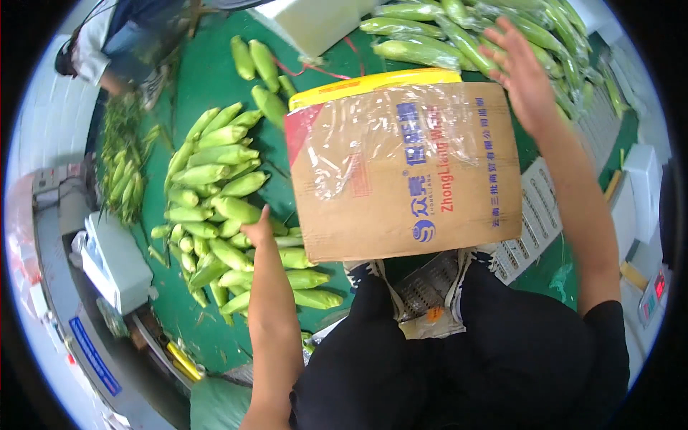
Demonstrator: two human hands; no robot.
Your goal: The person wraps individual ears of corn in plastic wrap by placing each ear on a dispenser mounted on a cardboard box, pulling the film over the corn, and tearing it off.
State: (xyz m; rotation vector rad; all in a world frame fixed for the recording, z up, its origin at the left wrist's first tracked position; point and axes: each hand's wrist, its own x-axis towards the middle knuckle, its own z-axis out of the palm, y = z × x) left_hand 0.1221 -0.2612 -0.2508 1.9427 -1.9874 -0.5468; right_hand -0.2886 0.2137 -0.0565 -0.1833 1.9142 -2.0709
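Note:
My left hand reaches into a heap of corn cobs in green husks; its fingers rest at one cob, and whether they grip it is hidden. My right hand is raised with fingers spread, in front of plastic-wrapped corn cobs at the upper right, and holds nothing. Between my arms lies a cardboard box bearing print, with clear film or tape on its upper face. A yellow strip runs along its far edge.
A white foam box stands beyond the cardboard box, near red string. Another person bends over loose greens at the upper left. A perforated stool top is at right, a digital scale at far right, and a foam container at left.

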